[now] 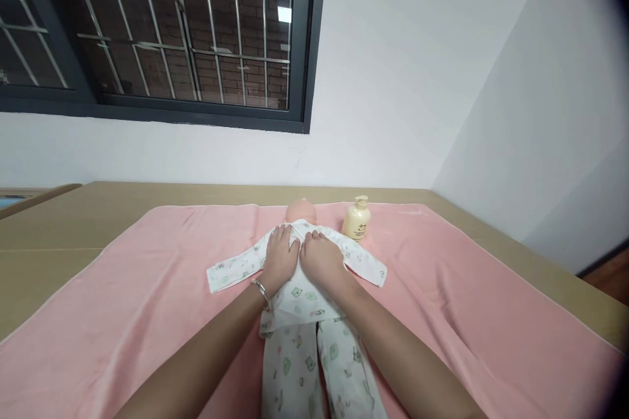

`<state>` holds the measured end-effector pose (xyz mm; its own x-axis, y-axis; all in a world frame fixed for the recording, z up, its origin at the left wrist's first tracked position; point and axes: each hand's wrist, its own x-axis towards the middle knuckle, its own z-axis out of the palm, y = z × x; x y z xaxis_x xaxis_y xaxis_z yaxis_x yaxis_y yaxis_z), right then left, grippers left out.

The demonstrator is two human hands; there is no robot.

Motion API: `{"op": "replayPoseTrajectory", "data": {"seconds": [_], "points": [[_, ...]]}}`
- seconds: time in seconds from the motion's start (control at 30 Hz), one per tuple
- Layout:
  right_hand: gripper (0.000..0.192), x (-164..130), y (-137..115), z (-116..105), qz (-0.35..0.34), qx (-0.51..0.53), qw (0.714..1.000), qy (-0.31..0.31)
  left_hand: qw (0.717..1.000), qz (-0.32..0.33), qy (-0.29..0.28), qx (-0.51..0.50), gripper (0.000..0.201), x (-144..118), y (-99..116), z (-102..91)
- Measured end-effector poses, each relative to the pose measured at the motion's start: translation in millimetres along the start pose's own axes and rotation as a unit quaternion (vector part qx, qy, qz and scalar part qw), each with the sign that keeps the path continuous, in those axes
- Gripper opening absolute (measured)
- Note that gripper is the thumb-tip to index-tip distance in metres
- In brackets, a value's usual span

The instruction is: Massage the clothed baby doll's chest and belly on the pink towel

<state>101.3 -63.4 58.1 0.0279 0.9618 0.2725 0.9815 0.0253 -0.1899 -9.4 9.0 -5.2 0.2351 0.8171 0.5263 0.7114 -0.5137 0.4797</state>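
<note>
Baby doll (301, 211) lies face-up at frame centre on pink towel (147, 288), dressed in printed white top (299, 288) and trousers (314, 366). Left hand (280, 256) and right hand (320, 255) rest flat, fingers open, side by side on top's chest, gripping nothing. Judged step: smoothing or closing top's front. Next move calls for gentle, even pressure near collar. Lotion bottle (357, 218) stands right of doll's head.

Baby doll (301, 211) on its back, head toward wall, dressed in white printed top (299, 291) with sleeves spread and matching trousers (314, 366), on pink towel (122, 301).
</note>
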Motion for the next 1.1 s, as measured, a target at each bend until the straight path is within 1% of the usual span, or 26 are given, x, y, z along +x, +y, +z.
{"op": "replayPoseTrajectory", "data": {"seconds": [0.07,0.17,0.23,0.33,0.43,0.53,0.6,0.7,0.77,0.83,0.87,0.97,1.03,1.1], "points": [[0.035,3.6,6.5,2.4,-0.006,0.034,0.999,0.011,1.000,0.002,0.017,-0.013,0.045,-2.0,-1.4,2.8],[0.039,14.9,24.4,11.9,-0.030,0.100,0.994,0.031,1.000,0.000,0.017,-0.005,0.046,-5.6,1.9,1.5],[0.043,22.6,37.5,17.4,-0.042,0.128,0.991,0.027,1.000,0.003,0.014,0.013,0.047,-7.7,5.4,-1.4],[0.042,29.4,53.9,16.2,-0.020,0.118,0.993,0.017,0.999,-0.001,0.015,0.032,0.048,-10.9,10.5,-5.8],[0.040,29.5,63.1,3.1,0.021,0.083,0.996,0.028,0.998,-0.022,0.032,0.040,0.049,-13.8,13.4,-7.5],[0.046,25.2,60.6,-13.3,0.028,0.094,0.993,0.061,0.997,-0.031,0.055,0.041,0.050,-15.5,13.2,-5.9],[0.051,20.8,52.3,-21.0,0.012,0.124,0.987,0.105,0.997,-0.033,0.067,0.032,0.052,-16.0,12.2,-4.2],[0.055,13.6,36.3,-23.3,-0.047,0.155,0.972,0.168,0.997,-0.038,0.074,0.003,0.057,-16.7,11.6,-3.1],[0.056,10.1,27.7,-18.0,-0.089,0.161,0.965,0.186,0.996,-0.037,0.077,-0.027,0.058,-17.7,12.2,-4.0],[0.055,8.5,22.9,-8.4,-0.111,0.160,0.964,0.184,0.994,-0.032,0.084,-0.063,0.056,-19.1,13.2,-5.5],[0.053,8.5,21.8,-2.8,-0.115,0.155,0.966,0.173,0.992,-0.028,0.089,-0.081,0.054,-19.9,13.6,-6.2],[0.044,10.4,21.6,12.5,-0.125,0.134,0.977,0.107,0.988,-0.015,0.093,-0.119,0.052,-22.2,13.8,-7.6],[0.039,11.5,22.0,17.4,-0.130,0.127,0.980,0.075,0.987,-0.009,0.091,-0.130,0.053,-23.2,13.2,-7.7],[0.038,11.5,21.4,17.1,-0.132,0.125,0.980,0.078,0.987,-0.007,0.086,-0.132,0.053,-23.7,12.4,-7.4]]}}
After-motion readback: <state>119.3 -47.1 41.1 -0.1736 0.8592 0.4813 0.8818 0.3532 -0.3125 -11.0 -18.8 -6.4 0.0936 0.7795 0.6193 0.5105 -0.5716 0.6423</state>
